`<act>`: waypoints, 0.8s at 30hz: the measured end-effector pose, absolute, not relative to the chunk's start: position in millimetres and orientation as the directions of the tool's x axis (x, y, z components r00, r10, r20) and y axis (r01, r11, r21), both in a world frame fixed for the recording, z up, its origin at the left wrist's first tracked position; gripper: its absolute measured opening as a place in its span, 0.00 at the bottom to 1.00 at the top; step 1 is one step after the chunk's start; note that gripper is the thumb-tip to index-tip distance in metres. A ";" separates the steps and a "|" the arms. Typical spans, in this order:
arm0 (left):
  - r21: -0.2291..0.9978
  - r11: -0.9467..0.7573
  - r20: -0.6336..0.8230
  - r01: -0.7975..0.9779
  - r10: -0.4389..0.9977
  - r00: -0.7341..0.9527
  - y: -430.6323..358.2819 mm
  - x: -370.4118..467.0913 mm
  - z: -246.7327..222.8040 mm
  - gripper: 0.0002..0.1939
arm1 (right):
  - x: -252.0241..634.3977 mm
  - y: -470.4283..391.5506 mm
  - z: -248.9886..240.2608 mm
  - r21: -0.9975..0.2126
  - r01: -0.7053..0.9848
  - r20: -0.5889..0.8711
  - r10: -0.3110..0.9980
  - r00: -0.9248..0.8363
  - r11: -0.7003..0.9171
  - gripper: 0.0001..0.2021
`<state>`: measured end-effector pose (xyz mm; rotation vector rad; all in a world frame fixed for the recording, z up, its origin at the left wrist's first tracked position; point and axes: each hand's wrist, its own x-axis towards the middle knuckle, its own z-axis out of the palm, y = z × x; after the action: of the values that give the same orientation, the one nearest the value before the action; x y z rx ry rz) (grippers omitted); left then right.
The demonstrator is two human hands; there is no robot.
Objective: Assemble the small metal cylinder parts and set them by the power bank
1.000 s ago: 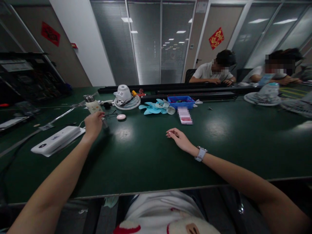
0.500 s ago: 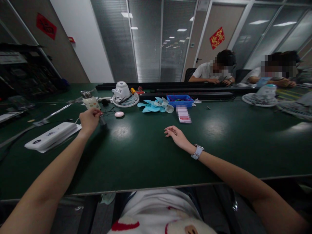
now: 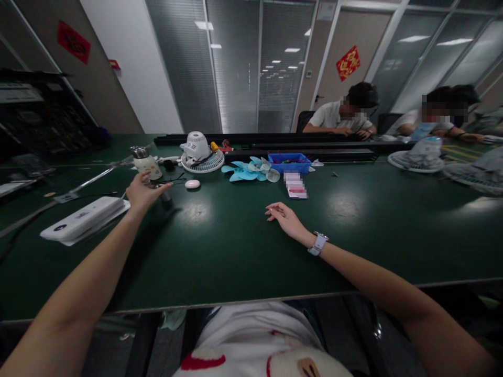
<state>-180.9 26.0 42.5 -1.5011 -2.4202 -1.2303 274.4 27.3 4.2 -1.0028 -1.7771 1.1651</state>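
On the left, my left hand (image 3: 142,192) is open, its thumb stretched to the right and apart from the fingers. A small dark upright object (image 3: 166,198) stands just beyond the thumb; its kind is unclear and the hand partly covers it. Behind my fingers is a cream patterned bottle (image 3: 148,163) with a metallic lid. A pink oval object (image 3: 192,184) lies to the right of them. My right hand (image 3: 286,219) rests on the green table (image 3: 228,251) with loosely curled, slightly parted fingers and nothing in it.
A white power-strip-like box (image 3: 84,219) lies left of my left hand. Farther back are a white fan part (image 3: 196,149), blue fan blades (image 3: 251,170), a blue tray (image 3: 289,163) and a phone (image 3: 295,186). Two people (image 3: 334,118) sit across the table.
My left hand's pinched fingers have spread apart, with the thumb now stretched out, and the hand has shifted slightly. The right hand stays in place.
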 end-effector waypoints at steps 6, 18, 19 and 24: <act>0.685 0.220 0.290 0.694 0.792 -0.537 24.9 -145.4 48.5 0.39 | 275.4 27.1 4.9 -0.940 0.206 0.165 0.893 -0.418 0.270 0.11; 0.824 -0.391 0.310 0.411 0.917 0.251 -37.9 42.2 27.5 0.35 | 254.3 2.4 39.9 -0.739 0.210 0.422 0.683 -0.596 0.640 0.13; 0.828 -0.386 0.307 0.406 0.919 0.248 -38.6 42.0 25.3 0.35 | 250.1 0.8 45.3 -0.723 0.207 0.426 0.661 -0.617 0.659 0.13; 0.838 -0.362 0.281 0.408 0.928 0.244 -36.2 36.7 18.5 0.34 | 235.2 2.2 62.6 -0.722 0.292 0.311 0.672 -0.673 0.627 0.09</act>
<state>36.7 -36.2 18.5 -2.8885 -1.8618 -1.6171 235.2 2.2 62.6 -0.7526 -2.2783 0.8725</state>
